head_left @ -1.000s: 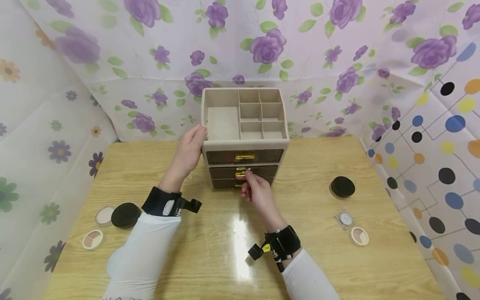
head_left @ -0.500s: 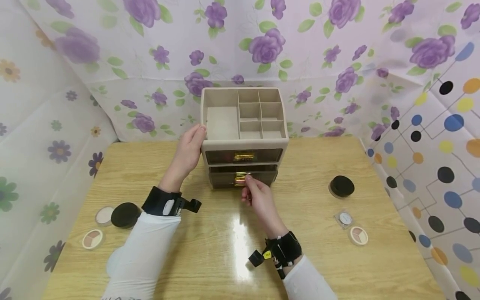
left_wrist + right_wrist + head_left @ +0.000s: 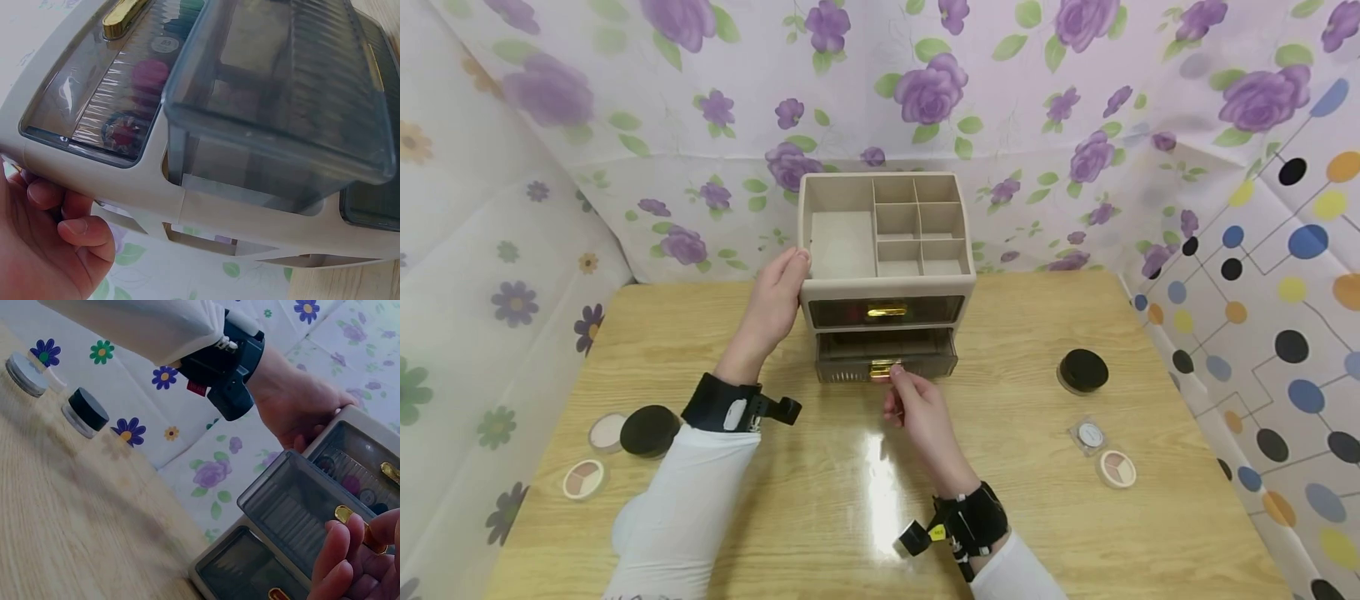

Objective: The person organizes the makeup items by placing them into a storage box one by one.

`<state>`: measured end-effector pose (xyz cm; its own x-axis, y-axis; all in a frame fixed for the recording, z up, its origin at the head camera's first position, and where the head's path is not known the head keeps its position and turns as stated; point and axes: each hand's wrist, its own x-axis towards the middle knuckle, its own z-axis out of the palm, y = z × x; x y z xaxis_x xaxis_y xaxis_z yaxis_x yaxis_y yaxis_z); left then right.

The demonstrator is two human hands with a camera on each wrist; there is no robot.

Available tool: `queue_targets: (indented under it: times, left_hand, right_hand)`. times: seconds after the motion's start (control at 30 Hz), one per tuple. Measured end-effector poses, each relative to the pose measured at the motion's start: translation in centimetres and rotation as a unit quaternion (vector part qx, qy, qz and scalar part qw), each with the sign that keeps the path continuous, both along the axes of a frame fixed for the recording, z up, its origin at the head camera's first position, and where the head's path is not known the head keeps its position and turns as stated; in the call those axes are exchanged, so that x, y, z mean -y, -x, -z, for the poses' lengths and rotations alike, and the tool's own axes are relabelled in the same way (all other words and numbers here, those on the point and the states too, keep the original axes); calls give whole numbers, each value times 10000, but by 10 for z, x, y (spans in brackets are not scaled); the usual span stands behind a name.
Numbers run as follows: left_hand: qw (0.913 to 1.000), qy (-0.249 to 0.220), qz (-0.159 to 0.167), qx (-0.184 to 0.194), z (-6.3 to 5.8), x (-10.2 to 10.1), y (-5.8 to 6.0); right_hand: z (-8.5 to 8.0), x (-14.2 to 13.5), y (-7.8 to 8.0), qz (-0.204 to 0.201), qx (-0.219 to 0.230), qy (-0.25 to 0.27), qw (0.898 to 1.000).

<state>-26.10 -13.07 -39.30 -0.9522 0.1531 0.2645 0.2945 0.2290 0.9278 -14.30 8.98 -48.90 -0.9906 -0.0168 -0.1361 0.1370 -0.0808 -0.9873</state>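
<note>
Two hands work at the beige three-drawer cosmetic organizer (image 3: 887,285), which stands on the wooden table (image 3: 790,517). The left hand (image 3: 772,300) grips the organizer's left side near its top rim, fingers curled in, probably bracing it against a pull. The right hand (image 3: 920,408) pinches the gold handle (image 3: 878,368) of the smoky middle drawer (image 3: 842,370), which juts from the organizer's front; holding this central handle likely keeps the drawer running straight. The top drawer (image 3: 842,313), coloured items inside, sits flush. Left-front of the organizer lies a three-shade palette (image 3: 584,480); to its right-front, a black-lidded round jar (image 3: 1082,372); both seem set aside to leave the drawers room.
</note>
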Motion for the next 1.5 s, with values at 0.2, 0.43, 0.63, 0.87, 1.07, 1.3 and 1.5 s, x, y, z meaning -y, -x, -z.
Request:
queue_targets:
  times: [0.2, 0.43, 0.63, 0.87, 1.07, 1.3, 1.5]
  left_hand:
    - [10000, 43, -6, 37, 0, -1, 0]
    - [10000, -58, 23, 70, -1, -2, 0]
    - [9999, -83, 52, 129, -1, -2, 0]
    - [9999, -111, 36, 93, 0, -1, 0]
    - [9994, -215, 132, 219, 0, 0, -1]
    - [9995, -189, 131, 227, -1, 1, -1]
    - [9993, -211, 136, 265, 1, 1, -2]
  right_hand:
    - [1, -3, -7, 16, 37, -56, 10000]
    - [1, -7, -14, -57, 17, -93, 9999]
    - [1, -9, -24, -198, 86, -53, 9998]
    - [3, -12, -33, -285, 133, -53, 9995]
    - [3, -13, -38, -382, 147, 2, 9992]
    - [4, -13, -41, -407, 136, 14, 9991]
    - [3, -14, -43, -449, 136, 32, 9989]
